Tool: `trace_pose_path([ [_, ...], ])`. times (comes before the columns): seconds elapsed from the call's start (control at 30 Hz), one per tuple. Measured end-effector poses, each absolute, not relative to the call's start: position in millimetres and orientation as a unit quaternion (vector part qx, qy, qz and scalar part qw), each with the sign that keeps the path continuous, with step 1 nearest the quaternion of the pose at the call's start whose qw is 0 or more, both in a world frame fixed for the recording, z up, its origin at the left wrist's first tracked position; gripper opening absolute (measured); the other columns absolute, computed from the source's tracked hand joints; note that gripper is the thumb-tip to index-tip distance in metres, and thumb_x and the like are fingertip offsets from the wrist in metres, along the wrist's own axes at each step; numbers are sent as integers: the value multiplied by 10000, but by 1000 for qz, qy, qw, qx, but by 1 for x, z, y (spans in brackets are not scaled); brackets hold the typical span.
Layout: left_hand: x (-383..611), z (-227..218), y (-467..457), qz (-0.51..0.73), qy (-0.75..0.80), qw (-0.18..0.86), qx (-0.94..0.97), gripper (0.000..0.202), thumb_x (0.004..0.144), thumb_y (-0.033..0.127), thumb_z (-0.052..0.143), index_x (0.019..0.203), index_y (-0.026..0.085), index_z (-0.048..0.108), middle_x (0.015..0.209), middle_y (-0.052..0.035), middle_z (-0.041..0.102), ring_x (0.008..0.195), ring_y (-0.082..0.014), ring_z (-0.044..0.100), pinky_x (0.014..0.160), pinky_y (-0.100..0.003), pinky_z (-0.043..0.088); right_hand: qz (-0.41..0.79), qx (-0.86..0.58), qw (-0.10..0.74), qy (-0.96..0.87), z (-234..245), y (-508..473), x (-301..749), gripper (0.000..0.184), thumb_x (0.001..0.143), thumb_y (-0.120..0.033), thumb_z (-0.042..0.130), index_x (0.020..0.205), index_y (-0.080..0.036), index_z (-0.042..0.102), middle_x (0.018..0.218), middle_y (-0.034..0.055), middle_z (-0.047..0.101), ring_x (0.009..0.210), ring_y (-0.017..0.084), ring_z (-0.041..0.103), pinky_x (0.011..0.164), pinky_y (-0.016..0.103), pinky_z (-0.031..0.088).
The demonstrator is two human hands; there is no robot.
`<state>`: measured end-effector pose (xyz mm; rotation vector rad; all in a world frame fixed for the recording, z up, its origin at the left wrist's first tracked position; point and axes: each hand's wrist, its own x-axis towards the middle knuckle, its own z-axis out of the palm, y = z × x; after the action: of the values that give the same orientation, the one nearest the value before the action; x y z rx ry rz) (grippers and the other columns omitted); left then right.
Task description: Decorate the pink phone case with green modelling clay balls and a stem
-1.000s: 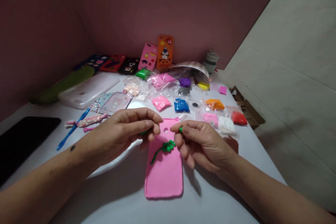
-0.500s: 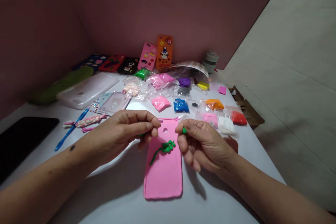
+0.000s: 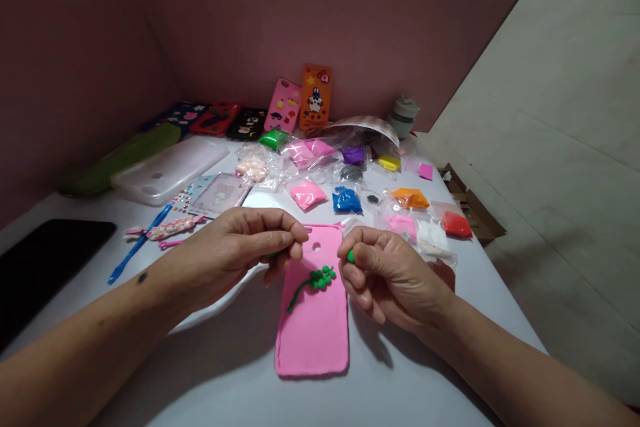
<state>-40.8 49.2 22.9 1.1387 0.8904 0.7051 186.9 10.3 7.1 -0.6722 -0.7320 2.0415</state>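
Over the upper part of a pink clay-covered phone case [image 3: 313, 347], both my hands hover a little apart. My right hand [image 3: 395, 273] pinches a small piece of green clay [image 3: 351, 255] between thumb and forefinger. Thumb and forefinger are also pressed together on my left hand [image 3: 255, 243]; a sliver of green clay [image 3: 273, 255] shows under its fingers, mostly hidden. On the case lies a green clay sprig [image 3: 320, 278] with a thin curved stem and several round leaves.
Bagged clay, including blue [image 3: 347, 200], orange [image 3: 410, 198] and red [image 3: 456, 224], lies beyond my hands. Decorated cases stand at the back, an orange one [image 3: 316, 97] among them. To the left are a blue tool [image 3: 140, 243], a clear case [image 3: 167, 170] and a black phone-like slab [image 3: 50, 273].
My right fingers have shifted slightly around the green clay, so its visible part looks a bit different. My left hand keeps its pinch. The whole view has moved very slightly.
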Motion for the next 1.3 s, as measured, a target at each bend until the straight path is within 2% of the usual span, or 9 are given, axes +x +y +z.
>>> trace_pose_path([
  [0.1, -40, 23, 50, 318, 401, 691, 510, 139, 747, 303, 905, 801, 185, 856, 732, -38, 739, 635, -116, 629, 596, -187, 521, 808, -260, 433, -304, 7, 11, 188, 249, 737, -196, 964, 768, -151, 721, 633, 7, 760, 460, 105, 690, 379, 129, 538],
  [0.2, -40, 22, 50, 321, 400, 692, 508, 135, 739, 302, 909, 810, 198, 861, 753, -37, 752, 640, -114, 636, 598, -185, 522, 814, -248, 427, -307, 6, 11, 188, 229, 782, -237, 939, 880, -141, 756, 772, 60, 819, 583, 149, 772, 460, 170, 608],
  [0.37, -41, 21, 50, 321, 401, 695, 503, 139, 732, 315, 906, 805, 207, 856, 717, -29, 737, 600, -115, 628, 574, -195, 509, 804, -270, 429, -310, 6, 12, 189, 278, 783, -334, 948, 820, -157, 737, 595, -20, 717, 442, 105, 670, 355, 128, 502],
  [0.5, -40, 22, 50, 316, 412, 684, 512, 167, 741, 347, 904, 803, 202, 850, 724, -28, 715, 609, -118, 610, 574, -202, 497, 790, -267, 451, -318, 7, 12, 189, 239, 742, -220, 967, 844, -147, 764, 762, 35, 801, 626, 144, 780, 511, 158, 605],
  [0.67, -40, 23, 50, 294, 419, 674, 534, 232, 729, 391, 918, 753, 182, 822, 651, -14, 650, 578, -113, 535, 540, -206, 436, 805, -257, 436, -309, 5, 14, 190, 204, 839, -298, 903, 899, -139, 790, 677, 12, 761, 515, 114, 720, 413, 142, 549],
  [0.8, -40, 23, 51, 286, 421, 663, 549, 258, 746, 426, 900, 740, 183, 811, 632, -10, 632, 574, -118, 519, 546, -217, 423, 799, -260, 444, -310, 4, 14, 191, 180, 769, -182, 936, 828, -144, 770, 742, 25, 791, 579, 117, 750, 487, 144, 583],
  [0.97, -41, 22, 52, 276, 424, 657, 559, 309, 773, 467, 874, 719, 173, 795, 629, -15, 616, 587, -130, 518, 553, -231, 424, 811, -249, 432, -306, 5, 14, 189, 232, 809, -236, 913, 989, -126, 817, 797, 47, 805, 603, 122, 756, 500, 157, 598],
  [1.13, -41, 21, 53, 278, 428, 653, 560, 302, 757, 470, 883, 726, 183, 791, 632, -11, 622, 580, -132, 516, 550, -237, 423, 807, -262, 434, -304, 5, 14, 189, 203, 787, -268, 936, 866, -139, 801, 683, 9, 760, 515, 105, 708, 418, 138, 541],
  [1.3, -40, 23, 52, 279, 429, 649, 562, 285, 755, 453, 882, 723, 183, 798, 626, -16, 632, 571, -135, 515, 552, -245, 424, 792, -280, 445, -309, 6, 15, 189, 224, 732, -192, 965, 816, -144, 762, 709, 16, 774, 572, 113, 739, 494, 144, 581],
])
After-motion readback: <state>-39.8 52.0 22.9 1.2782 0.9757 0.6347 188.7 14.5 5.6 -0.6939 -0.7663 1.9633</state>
